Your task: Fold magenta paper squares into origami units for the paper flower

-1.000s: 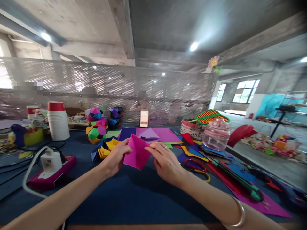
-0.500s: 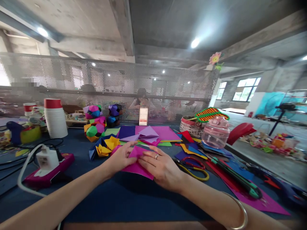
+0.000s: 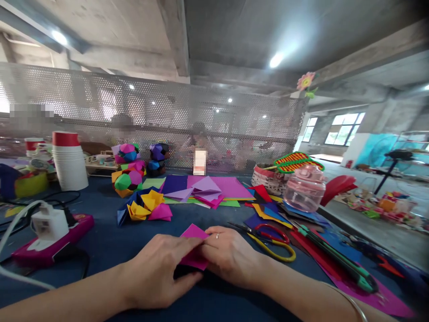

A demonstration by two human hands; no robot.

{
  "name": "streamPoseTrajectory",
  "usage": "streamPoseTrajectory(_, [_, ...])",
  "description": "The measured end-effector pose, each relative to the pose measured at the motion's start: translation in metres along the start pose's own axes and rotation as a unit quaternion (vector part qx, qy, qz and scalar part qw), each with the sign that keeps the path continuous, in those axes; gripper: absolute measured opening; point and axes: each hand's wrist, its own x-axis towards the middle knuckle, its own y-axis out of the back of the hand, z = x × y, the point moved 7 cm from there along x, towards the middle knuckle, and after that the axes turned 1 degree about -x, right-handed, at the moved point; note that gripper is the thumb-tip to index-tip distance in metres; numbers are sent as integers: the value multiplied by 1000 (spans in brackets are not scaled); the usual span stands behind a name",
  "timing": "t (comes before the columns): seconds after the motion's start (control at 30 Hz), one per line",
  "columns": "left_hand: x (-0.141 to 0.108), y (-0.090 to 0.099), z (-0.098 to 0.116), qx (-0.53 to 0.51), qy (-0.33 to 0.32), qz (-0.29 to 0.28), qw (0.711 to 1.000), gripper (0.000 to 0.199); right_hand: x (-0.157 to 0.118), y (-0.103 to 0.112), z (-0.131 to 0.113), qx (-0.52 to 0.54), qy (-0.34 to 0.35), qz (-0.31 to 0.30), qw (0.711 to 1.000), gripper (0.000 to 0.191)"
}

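Observation:
A small folded magenta paper lies between my two hands, low on the dark blue table. My left hand presses its fingers over the paper's left part, with the thumb below its near edge. My right hand, wearing a ring, has its fingers curled on the paper's right side; its fingertips are partly hidden. Beyond them, yellow folded pieces and a magenta folded piece sit at the left. Sheets of purple paper lie at the back, with a lilac folded sheet on top.
Scissors and a green cutter lie on the right, near a clear bottle and a woven basket. To the left are a power strip, stacked paper cups and paper balls. A mesh screen stands behind.
Both hands and the magenta paper have come nearer. The paper now shows smaller, with the left hand turned over it. The view has shifted slightly, and the magenta folded piece is uncovered.

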Motion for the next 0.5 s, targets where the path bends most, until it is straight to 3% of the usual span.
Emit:
streamPoseTrajectory(0.1, [0, -5, -3, 26, -14, -2, 1000, 23, -2, 1, 3, 37, -18, -10, 999, 29])
streamPoseTrajectory(0.27, [0, -8, -5, 44, -33, 11, 998, 25, -4, 1, 12, 86, -47, -23, 995, 34])
streamPoseTrajectory(0.5, [-2, -3, -10, 30, -1, 55, 998, 27, 1, 8, 16, 125, -123, -42, 984, 36])
